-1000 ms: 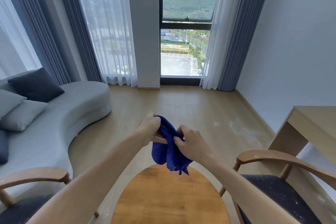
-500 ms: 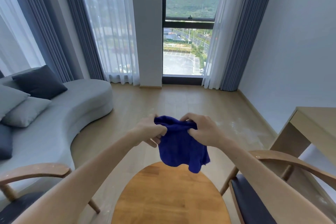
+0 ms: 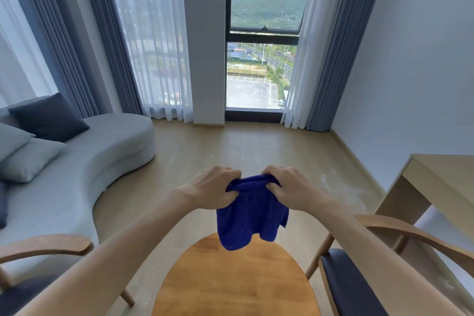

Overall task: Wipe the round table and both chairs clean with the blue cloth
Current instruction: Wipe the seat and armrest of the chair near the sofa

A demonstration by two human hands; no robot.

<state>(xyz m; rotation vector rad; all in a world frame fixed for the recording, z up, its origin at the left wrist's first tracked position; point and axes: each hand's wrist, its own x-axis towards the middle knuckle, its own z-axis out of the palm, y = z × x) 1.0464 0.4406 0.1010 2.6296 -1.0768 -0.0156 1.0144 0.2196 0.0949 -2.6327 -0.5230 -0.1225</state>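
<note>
Both hands up in front of the person, over the far edge of the round table (image 3: 236, 282). Left hand (image 3: 210, 187) and right hand (image 3: 289, 186) each pinch the top edge of the blue cloth (image 3: 250, 215), fingers curled into the fabric, thumbs tucked under, knuckles near each other with a short bunched stretch of cloth between. Cloth hangs free below the hands, lower hem drooping just above the tabletop, not touching as far as I can tell. Looks like soft microfibre: light, limp, no stiffness, folds on itself, lower corners uneven. Won't slip much, the nap gives grip, and nothing fragile about it. Judgement: it is being opened or refolded into a pad before wiping; no wiping started, table surface looks untouched by the cloth. Best hold for wiping is probably a flat palm over a folded pad, not this edge pinch, since a hanging sheet would drag and bunch. Left chair (image 3: 48, 246) with curved wooden arm and dark seat sits low left; right chair (image 3: 346, 290) with dark seat low right, its armrest passing behind the right forearm. Specks show on the right seat, possibly dust. Grey sofa (image 3: 102, 159) with cushions at left, pale desk (image 3: 441, 182) at right, window and curtains beyond, wooden floor between.
</note>
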